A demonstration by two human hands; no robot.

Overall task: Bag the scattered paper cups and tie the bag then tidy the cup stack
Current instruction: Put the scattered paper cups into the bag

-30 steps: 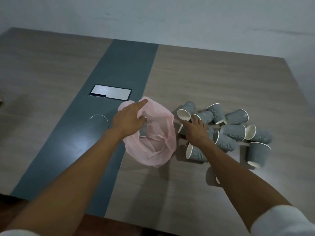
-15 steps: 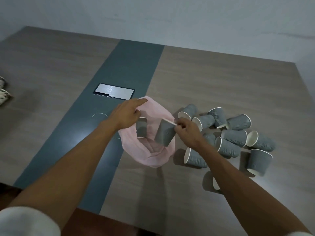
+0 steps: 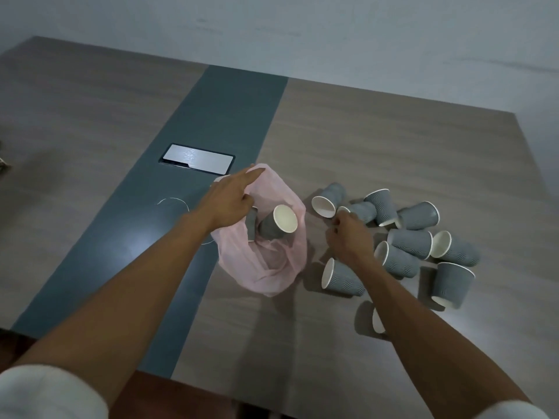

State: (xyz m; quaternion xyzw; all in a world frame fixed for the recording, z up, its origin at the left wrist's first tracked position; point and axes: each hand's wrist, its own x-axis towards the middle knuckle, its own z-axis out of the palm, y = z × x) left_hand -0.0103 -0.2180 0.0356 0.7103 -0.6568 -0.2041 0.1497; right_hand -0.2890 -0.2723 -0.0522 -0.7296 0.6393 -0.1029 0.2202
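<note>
A pink plastic bag [image 3: 266,267] lies open on the table. My left hand [image 3: 231,198] grips its far-left rim, index finger stretched out. Inside the bag a grey ribbed paper cup [image 3: 279,222] rests with its white mouth toward me, and a second cup [image 3: 251,222] is half hidden behind my fingers. My right hand [image 3: 348,234] hovers to the right of the bag with loosely curled fingers, holding nothing. It sits at the left end of the scattered cups [image 3: 413,243], several grey ones lying on their sides. One cup [image 3: 378,320] is partly hidden under my right forearm.
A dark teal strip [image 3: 227,116] runs down the wooden table [image 3: 393,146], with a silver rectangular plate [image 3: 196,160] and a round outline [image 3: 172,204] set in it. A small object [image 3: 3,164] pokes in at the left edge. The wall stands behind the table.
My right hand carried a cup from the pile to the bag, let it go inside, and has drawn back to the pile empty. My left hand kept its hold on the rim.
</note>
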